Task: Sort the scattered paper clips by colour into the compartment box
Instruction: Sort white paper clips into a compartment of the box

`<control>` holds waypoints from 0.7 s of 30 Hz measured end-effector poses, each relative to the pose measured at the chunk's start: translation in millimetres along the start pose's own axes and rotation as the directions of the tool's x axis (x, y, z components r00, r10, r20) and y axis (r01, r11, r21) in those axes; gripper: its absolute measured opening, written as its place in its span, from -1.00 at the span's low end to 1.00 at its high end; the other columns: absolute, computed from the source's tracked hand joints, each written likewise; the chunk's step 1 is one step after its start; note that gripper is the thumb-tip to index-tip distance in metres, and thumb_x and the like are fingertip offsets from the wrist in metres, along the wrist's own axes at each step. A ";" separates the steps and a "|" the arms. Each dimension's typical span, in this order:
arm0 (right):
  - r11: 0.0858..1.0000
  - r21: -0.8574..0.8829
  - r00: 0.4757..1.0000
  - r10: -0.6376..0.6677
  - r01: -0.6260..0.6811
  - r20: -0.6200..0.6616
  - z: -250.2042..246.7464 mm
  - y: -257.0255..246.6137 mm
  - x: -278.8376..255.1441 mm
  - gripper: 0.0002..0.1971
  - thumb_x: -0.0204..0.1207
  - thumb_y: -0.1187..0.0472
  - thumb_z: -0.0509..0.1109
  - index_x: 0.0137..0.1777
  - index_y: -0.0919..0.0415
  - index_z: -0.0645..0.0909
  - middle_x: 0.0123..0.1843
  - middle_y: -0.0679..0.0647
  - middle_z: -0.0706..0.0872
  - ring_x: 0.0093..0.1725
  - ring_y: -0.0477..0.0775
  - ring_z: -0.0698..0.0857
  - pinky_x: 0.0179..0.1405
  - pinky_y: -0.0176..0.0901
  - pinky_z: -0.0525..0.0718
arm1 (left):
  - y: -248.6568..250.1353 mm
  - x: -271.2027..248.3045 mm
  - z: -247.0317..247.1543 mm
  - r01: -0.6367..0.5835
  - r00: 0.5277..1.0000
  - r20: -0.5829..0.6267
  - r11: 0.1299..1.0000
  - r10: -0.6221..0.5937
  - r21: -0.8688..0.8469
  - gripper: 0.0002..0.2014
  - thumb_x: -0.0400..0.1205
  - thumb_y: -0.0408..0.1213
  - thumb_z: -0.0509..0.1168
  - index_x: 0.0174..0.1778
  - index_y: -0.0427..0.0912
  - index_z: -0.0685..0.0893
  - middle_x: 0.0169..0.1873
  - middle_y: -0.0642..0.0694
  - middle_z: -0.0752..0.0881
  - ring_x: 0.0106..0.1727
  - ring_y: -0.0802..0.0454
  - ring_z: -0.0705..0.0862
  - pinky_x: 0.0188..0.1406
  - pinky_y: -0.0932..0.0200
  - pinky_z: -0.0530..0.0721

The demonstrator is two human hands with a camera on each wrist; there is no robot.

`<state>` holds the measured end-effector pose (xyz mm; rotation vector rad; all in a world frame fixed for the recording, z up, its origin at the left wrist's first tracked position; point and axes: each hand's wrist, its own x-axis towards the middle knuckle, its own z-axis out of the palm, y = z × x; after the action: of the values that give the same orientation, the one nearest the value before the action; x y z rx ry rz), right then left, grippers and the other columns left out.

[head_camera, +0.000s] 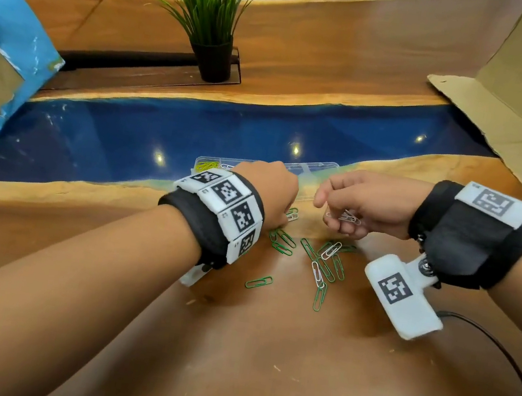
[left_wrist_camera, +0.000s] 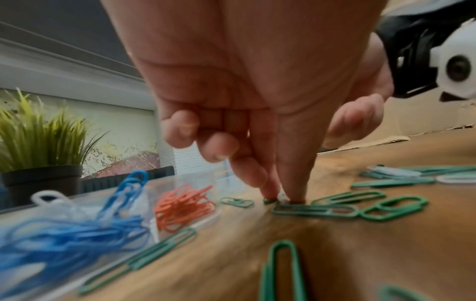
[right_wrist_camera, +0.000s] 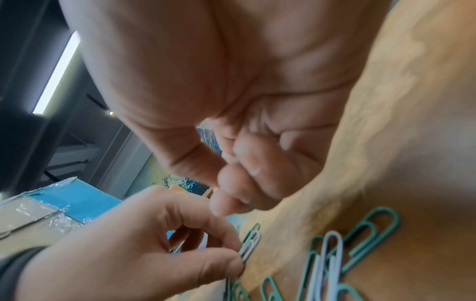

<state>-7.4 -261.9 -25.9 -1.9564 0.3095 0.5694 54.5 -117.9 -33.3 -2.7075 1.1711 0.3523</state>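
Note:
Green and white paper clips (head_camera: pixel 324 260) lie scattered on the wooden table. My left hand (head_camera: pixel 285 218) reaches down just in front of the clear compartment box (head_camera: pixel 311 166). Its thumb and forefinger (left_wrist_camera: pixel 283 200) pinch a white clip (right_wrist_camera: pixel 249 246) that lies on the table beside a green one. My right hand (head_camera: pixel 334 213) hovers to the right of it, fingers curled round a small bunch of white clips (head_camera: pixel 345 217). The box holds yellow clips (head_camera: pixel 205 166), blue clips (left_wrist_camera: pixel 64 240) and orange clips (left_wrist_camera: pixel 182 205) in separate compartments.
A potted plant (head_camera: pixel 210 23) stands at the back beyond the blue resin strip (head_camera: pixel 194 134). Cardboard (head_camera: pixel 500 107) lies at the right and a blue-edged board (head_camera: pixel 0 60) at the left. A black cable (head_camera: pixel 514 367) runs along the near right.

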 end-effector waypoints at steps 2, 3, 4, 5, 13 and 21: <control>1.000 -0.011 1.000 0.014 -0.014 -0.004 -2.6 1.4 -3.2 -0.74 0.56 0.41 0.05 -0.14 0.19 0.55 -0.43 0.11 0.52 -0.53 -0.02 0.41 -0.68 -0.33 0.33 | 2.2 1.3 0.2 0.020 1.000 0.015 1.000 -0.020 -0.001 -0.78 0.59 -0.07 0.30 0.00 -0.10 0.73 -0.15 -0.06 0.57 -0.02 -0.13 0.69 -0.18 0.05 0.61; 0.999 -0.052 1.000 0.018 -0.018 -0.010 -3.3 1.7 -4.9 -0.73 0.56 0.40 0.04 -0.14 0.19 0.57 -0.42 0.10 0.51 -0.51 -0.02 0.41 -0.68 -0.33 0.33 | 2.5 1.9 0.5 0.023 1.000 0.016 1.000 -0.023 -0.006 -0.79 0.59 -0.10 0.29 -0.02 -0.12 0.72 -0.17 -0.06 0.58 -0.03 -0.13 0.70 -0.19 0.05 0.62; 0.994 -0.112 1.000 0.015 -0.017 -0.017 -3.3 1.8 -6.9 -0.73 0.56 0.38 0.06 -0.16 0.19 0.59 -0.42 0.08 0.49 -0.50 -0.02 0.40 -0.66 -0.34 0.34 | 2.5 1.6 0.5 0.020 1.000 0.014 1.000 -0.020 -0.014 -0.80 0.59 -0.13 0.27 -0.04 -0.14 0.73 -0.19 -0.06 0.60 -0.05 -0.13 0.70 -0.20 0.06 0.63; 0.981 -0.196 1.000 0.002 -0.007 -0.026 -2.8 1.9 -9.6 -0.76 0.56 0.33 0.10 -0.17 0.19 0.61 -0.41 0.05 0.49 -0.47 -0.02 0.41 -0.61 -0.33 0.36 | 2.2 1.2 0.7 0.016 1.000 0.013 1.000 -0.015 -0.025 -0.81 0.58 -0.16 0.26 -0.07 -0.15 0.73 -0.20 -0.07 0.63 -0.06 -0.12 0.71 -0.21 0.07 0.64; 0.630 -0.774 0.990 -0.134 0.054 -0.040 11.7 11.5 -17.0 -0.94 0.41 0.07 0.49 -0.20 -0.06 0.65 -0.41 -0.14 0.52 -0.38 -0.19 0.48 -0.44 -0.32 0.34 | -2.0 -5.2 -3.2 -0.049 0.997 -0.069 0.962 0.031 -0.268 -0.74 0.49 -0.22 0.41 -0.50 -0.03 0.55 -0.48 0.14 0.56 -0.29 0.10 0.60 -0.37 0.24 0.50; 0.627 -0.776 0.988 -0.152 0.070 -0.033 12.6 10.9 -23.0 -0.94 0.47 0.12 0.38 -0.23 -0.02 0.61 -0.42 -0.14 0.51 -0.36 -0.16 0.48 -0.42 -0.37 0.36 | 7.1 -24.1 2.8 -0.167 0.986 -0.108 0.845 0.131 -0.508 -0.76 0.43 -0.25 0.49 -0.45 -0.05 0.55 -0.48 0.06 0.69 -0.43 0.22 0.61 -0.23 0.17 0.65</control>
<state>-35.1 -256.2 -27.0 -2.8352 -0.0318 0.5765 32.9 -105.3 -29.6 -3.1006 1.4960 0.6924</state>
